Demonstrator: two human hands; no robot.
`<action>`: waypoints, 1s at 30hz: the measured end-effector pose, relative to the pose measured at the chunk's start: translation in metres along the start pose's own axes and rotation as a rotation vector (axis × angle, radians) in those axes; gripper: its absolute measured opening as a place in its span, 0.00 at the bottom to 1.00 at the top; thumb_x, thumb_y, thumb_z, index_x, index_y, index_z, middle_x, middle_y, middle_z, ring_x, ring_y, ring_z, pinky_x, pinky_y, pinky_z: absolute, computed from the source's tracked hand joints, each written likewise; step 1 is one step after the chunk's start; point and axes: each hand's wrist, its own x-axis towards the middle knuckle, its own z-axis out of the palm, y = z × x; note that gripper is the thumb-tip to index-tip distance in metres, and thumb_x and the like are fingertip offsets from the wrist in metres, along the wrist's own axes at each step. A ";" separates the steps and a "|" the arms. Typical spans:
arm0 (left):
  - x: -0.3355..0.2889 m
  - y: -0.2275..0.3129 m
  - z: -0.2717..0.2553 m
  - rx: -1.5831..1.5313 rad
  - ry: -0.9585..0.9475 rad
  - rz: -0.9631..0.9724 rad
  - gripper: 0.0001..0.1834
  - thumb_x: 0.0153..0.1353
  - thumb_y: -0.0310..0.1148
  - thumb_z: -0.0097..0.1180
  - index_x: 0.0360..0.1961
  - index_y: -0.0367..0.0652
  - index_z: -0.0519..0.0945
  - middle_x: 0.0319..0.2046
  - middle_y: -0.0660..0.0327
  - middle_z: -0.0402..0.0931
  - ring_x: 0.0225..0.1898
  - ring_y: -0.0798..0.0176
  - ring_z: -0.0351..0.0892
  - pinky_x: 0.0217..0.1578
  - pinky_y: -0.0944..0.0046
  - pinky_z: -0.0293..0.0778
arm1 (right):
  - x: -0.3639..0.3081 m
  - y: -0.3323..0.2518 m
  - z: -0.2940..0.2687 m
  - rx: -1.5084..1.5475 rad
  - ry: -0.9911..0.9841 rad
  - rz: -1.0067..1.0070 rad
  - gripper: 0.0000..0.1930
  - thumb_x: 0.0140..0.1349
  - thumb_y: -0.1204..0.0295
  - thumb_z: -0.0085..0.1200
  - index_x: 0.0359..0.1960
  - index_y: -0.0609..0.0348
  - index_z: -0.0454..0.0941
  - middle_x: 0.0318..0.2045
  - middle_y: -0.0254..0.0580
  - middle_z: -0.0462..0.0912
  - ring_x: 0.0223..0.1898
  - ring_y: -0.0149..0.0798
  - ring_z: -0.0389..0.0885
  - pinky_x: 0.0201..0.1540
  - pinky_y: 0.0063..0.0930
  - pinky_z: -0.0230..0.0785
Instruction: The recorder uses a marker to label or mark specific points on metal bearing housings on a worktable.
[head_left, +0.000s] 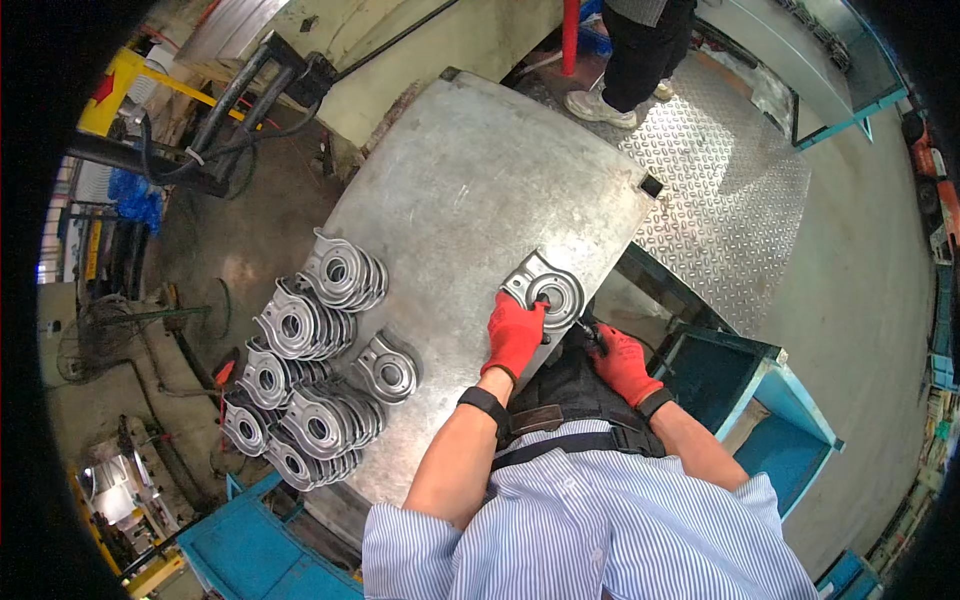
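Note:
My left hand (516,330), in a red glove with black fingertips, is closed on the near left edge of a stamped metal bracket (552,284). The bracket has a round ringed hole and a flared tab, and sits at the near right edge of the metal table (450,180). My right hand (618,358), gloved the same way, is just right of the bracket, beyond the table edge. Its fingers are curled round something dark and thin that I cannot make out, whose tip is close to the bracket's rim. Part of the left fingers reaches over the ring.
Several overlapping stacks of like brackets (320,420) cover the table's left side, with a single bracket (388,368) beside them. A blue metal bin (740,385) stands at my right. Past the table, a person (645,50) stands on a tread-plate platform (715,190).

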 end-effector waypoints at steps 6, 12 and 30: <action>0.000 0.001 0.004 -0.027 0.019 0.060 0.31 0.48 0.43 0.64 0.46 0.31 0.67 0.38 0.41 0.77 0.44 0.41 0.77 0.44 0.51 0.72 | 0.002 0.001 -0.007 -0.039 -0.019 0.008 0.23 0.52 0.64 0.57 0.49 0.57 0.71 0.43 0.51 0.78 0.43 0.53 0.78 0.43 0.43 0.71; -0.002 0.000 -0.001 -0.005 0.016 0.042 0.31 0.48 0.43 0.64 0.45 0.31 0.68 0.38 0.41 0.77 0.44 0.41 0.77 0.44 0.51 0.72 | 0.000 -0.001 -0.002 -0.027 0.021 -0.032 0.23 0.52 0.64 0.57 0.49 0.58 0.71 0.43 0.50 0.79 0.43 0.53 0.78 0.42 0.42 0.71; -0.010 0.010 -0.005 -0.079 0.020 0.034 0.28 0.48 0.41 0.64 0.42 0.30 0.69 0.34 0.42 0.78 0.40 0.43 0.78 0.41 0.52 0.73 | -0.003 -0.003 -0.007 0.011 0.020 -0.059 0.20 0.51 0.65 0.58 0.45 0.59 0.74 0.39 0.54 0.79 0.42 0.56 0.77 0.43 0.43 0.70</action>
